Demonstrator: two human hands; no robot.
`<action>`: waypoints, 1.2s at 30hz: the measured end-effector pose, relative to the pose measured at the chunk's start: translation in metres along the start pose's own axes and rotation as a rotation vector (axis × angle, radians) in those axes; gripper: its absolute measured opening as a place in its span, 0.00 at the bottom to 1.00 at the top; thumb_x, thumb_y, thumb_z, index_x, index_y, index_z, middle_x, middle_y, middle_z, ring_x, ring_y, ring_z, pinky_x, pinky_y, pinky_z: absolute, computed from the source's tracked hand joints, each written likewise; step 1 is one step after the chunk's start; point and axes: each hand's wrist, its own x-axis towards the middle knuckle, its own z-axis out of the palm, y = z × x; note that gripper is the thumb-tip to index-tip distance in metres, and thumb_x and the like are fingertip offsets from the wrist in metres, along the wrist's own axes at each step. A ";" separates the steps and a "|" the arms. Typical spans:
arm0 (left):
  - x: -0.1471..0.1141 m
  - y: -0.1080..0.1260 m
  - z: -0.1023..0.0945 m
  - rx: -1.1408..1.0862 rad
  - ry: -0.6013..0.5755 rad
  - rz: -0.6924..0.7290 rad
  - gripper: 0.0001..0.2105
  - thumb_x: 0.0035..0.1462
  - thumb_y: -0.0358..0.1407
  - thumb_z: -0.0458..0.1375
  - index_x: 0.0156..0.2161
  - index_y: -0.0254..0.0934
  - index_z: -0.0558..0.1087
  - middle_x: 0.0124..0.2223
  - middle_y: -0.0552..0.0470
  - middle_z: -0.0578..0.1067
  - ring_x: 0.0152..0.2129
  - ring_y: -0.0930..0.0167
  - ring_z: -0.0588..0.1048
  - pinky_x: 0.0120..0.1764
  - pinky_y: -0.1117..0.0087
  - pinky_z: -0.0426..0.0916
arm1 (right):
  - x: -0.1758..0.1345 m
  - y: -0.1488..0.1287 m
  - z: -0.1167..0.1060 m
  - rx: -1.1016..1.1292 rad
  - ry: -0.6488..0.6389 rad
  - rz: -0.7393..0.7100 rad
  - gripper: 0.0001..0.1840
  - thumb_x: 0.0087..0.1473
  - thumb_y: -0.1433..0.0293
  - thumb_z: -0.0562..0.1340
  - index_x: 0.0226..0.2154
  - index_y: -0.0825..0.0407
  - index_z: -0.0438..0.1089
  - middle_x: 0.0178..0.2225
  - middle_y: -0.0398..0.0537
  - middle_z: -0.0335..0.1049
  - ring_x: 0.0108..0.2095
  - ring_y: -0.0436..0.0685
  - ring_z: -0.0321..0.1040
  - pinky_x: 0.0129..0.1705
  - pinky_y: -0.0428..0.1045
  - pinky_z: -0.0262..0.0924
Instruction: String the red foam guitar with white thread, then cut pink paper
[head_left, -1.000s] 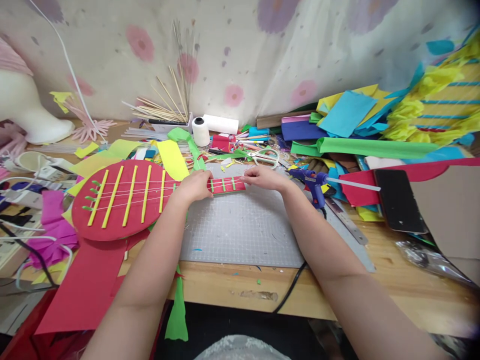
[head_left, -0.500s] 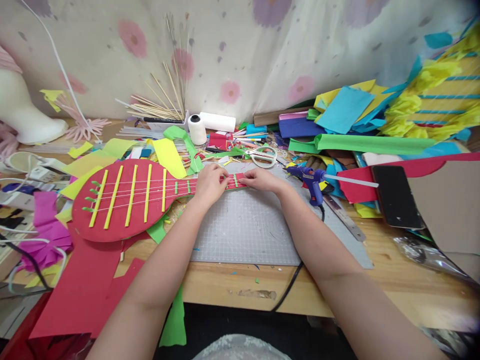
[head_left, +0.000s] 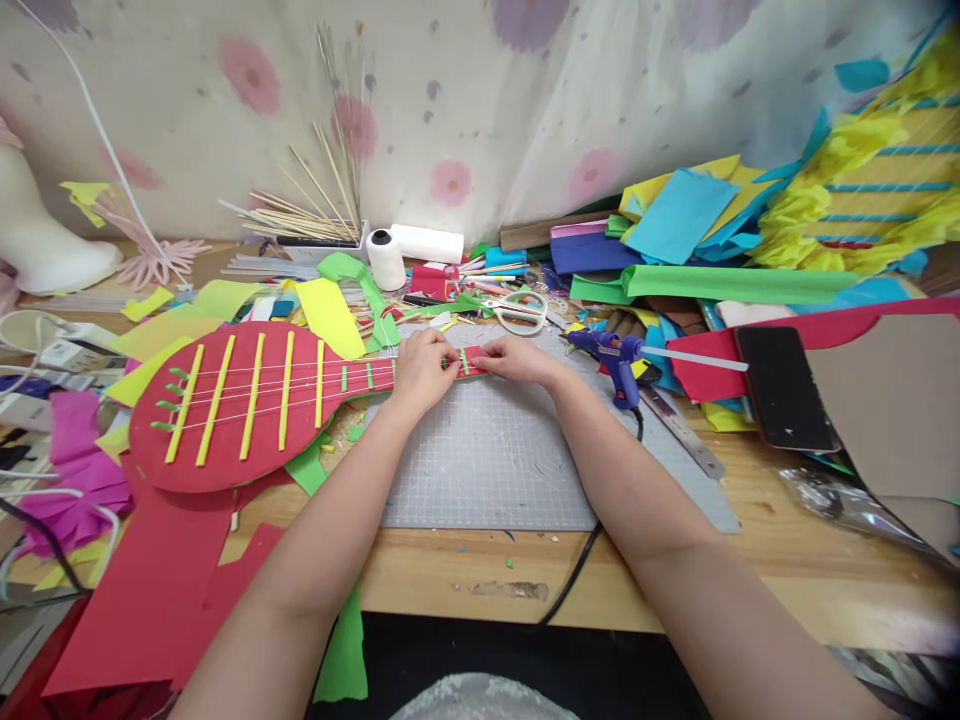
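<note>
A red foam-sheet craft lute [head_left: 225, 400] lies with its round body at the left and its narrow neck pointing right onto the grey cutting mat [head_left: 480, 470]. Yellow strips cross the body, short green strips cross the neck, and white strings run along it. My left hand [head_left: 425, 368] is closed over the neck, its thumb and fingertips pinched together at the strings; what exactly lies between them is too small to make out. My right hand [head_left: 517, 358] pinches the red tip of the neck, just right of the last green strip. Its other fingers are partly hidden.
A blue glue gun [head_left: 619, 365] with a long glue stick rests right of my hands, beside a metal ruler [head_left: 684, 432]. Scissors [head_left: 521, 313] and a thread spool [head_left: 385, 260] lie behind. A phone [head_left: 786, 388] and coloured sheets crowd the right; red sheets [head_left: 150, 590] overhang the front left.
The view has shifted slightly, so most things appear a little further left. Both hands stay at the end of the neck, with only slight finger movement.
</note>
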 end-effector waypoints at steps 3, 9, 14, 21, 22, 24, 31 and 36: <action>0.001 -0.001 0.002 -0.007 -0.005 0.016 0.05 0.53 0.34 0.58 0.30 0.39 0.77 0.39 0.48 0.73 0.41 0.64 0.69 0.46 0.59 0.62 | -0.001 0.001 -0.006 -0.021 -0.008 -0.004 0.19 0.51 0.56 0.54 0.20 0.53 0.60 0.20 0.40 0.55 0.24 0.47 0.50 0.27 0.46 0.43; 0.001 -0.003 0.002 -0.021 -0.015 0.050 0.06 0.54 0.34 0.58 0.31 0.39 0.77 0.39 0.48 0.73 0.42 0.64 0.69 0.46 0.59 0.62 | -0.014 0.002 -0.026 0.020 -0.242 0.003 0.13 0.49 0.62 0.57 0.25 0.53 0.71 0.21 0.43 0.65 0.24 0.49 0.59 0.28 0.46 0.51; -0.001 -0.001 -0.002 -0.009 -0.053 0.105 0.05 0.53 0.33 0.59 0.31 0.38 0.77 0.39 0.48 0.73 0.42 0.64 0.69 0.46 0.59 0.61 | -0.022 -0.005 -0.031 0.000 -0.459 0.035 0.12 0.48 0.61 0.60 0.26 0.52 0.76 0.26 0.45 0.73 0.25 0.50 0.64 0.29 0.46 0.54; 0.000 -0.002 -0.004 -0.017 -0.059 0.137 0.04 0.51 0.33 0.59 0.30 0.38 0.77 0.39 0.49 0.73 0.41 0.64 0.69 0.47 0.59 0.60 | -0.021 -0.015 -0.029 -0.209 -0.038 0.010 0.16 0.47 0.56 0.62 0.28 0.51 0.72 0.29 0.45 0.72 0.29 0.51 0.63 0.29 0.46 0.50; 0.000 -0.002 -0.005 -0.022 -0.062 0.142 0.04 0.51 0.33 0.60 0.30 0.38 0.77 0.39 0.49 0.72 0.41 0.64 0.69 0.47 0.59 0.60 | -0.020 -0.016 -0.026 -0.192 -0.013 -0.012 0.15 0.46 0.55 0.62 0.29 0.51 0.71 0.29 0.44 0.72 0.29 0.51 0.63 0.29 0.45 0.50; 0.000 -0.003 -0.006 -0.031 -0.067 0.153 0.04 0.51 0.32 0.60 0.31 0.39 0.77 0.39 0.49 0.72 0.41 0.65 0.69 0.47 0.59 0.59 | -0.017 -0.019 -0.018 -0.193 -0.001 -0.037 0.14 0.46 0.57 0.63 0.28 0.51 0.70 0.29 0.44 0.71 0.28 0.50 0.62 0.28 0.45 0.48; 0.002 -0.001 -0.007 -0.022 -0.082 0.172 0.03 0.51 0.32 0.60 0.30 0.38 0.77 0.40 0.49 0.73 0.42 0.65 0.69 0.47 0.59 0.59 | -0.013 -0.017 -0.010 -0.084 -0.098 -0.153 0.06 0.48 0.68 0.58 0.23 0.52 0.63 0.24 0.41 0.64 0.26 0.48 0.57 0.28 0.45 0.47; 0.003 0.001 -0.008 -0.013 -0.110 0.119 0.03 0.51 0.33 0.60 0.30 0.39 0.77 0.41 0.49 0.72 0.43 0.64 0.68 0.48 0.59 0.58 | -0.016 -0.013 -0.015 0.162 -0.266 -0.133 0.01 0.46 0.72 0.57 0.26 0.52 0.61 0.23 0.39 0.64 0.25 0.48 0.59 0.29 0.44 0.50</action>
